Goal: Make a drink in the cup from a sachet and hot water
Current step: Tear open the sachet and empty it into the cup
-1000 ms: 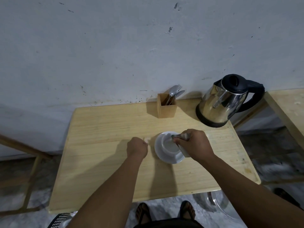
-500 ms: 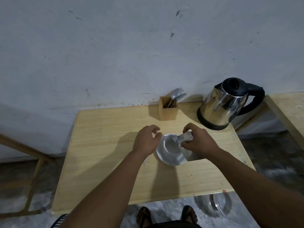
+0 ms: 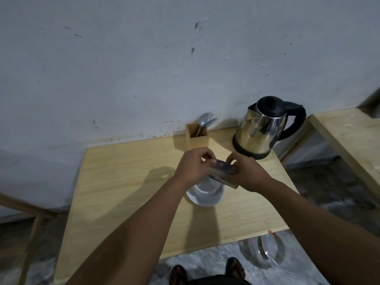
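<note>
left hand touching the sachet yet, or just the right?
Touching. The head view shows the left hand pinching the near end of the sachet while the right hand grips the other end, above the cup.

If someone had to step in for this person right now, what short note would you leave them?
Left hand and right hand: both pinch the sachet, held above the white cup.
The cup sits mid-table on the wooden table. The steel kettle stands at the back right, lid shut; the spoon is in the wooden cutlery holder beside it.
Done: sachet picked up. Whether it is torn open or emptied cannot be seen.
Left: empty the sachet into the cup, pour hot water, stir.
</note>
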